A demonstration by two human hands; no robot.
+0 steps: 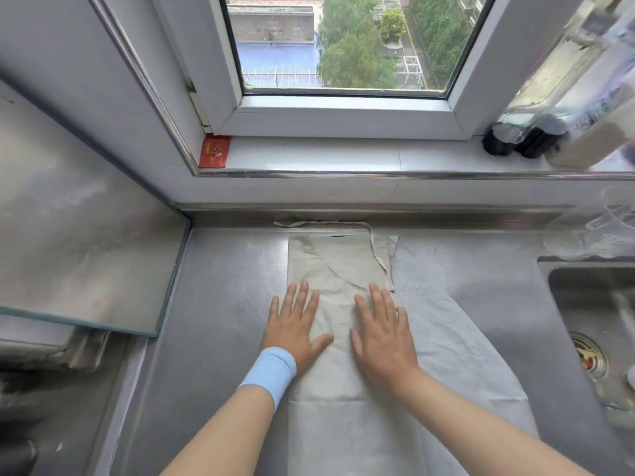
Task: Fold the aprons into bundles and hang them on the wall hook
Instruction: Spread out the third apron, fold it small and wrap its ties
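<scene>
Midway through folding, left hand (295,324) and right hand (385,334) press flat, fingers straight, on a beige apron (343,266) folded lengthwise at centre frame on the desk (223,304), a paler apron (464,338) beneath. Bundling and hanging apparently remain.

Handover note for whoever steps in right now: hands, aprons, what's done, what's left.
Left hand: open, pressed flat on the beige apron.
Right hand: open, flat on the same apron.
The beige apron lies in a long narrow strip on the counter, with a pale apron spread at its right, toward the sink.
Done: the beige apron looks folded lengthwise.
Left: bundle it, fold the pale apron, hang both. No hook in view.
</scene>
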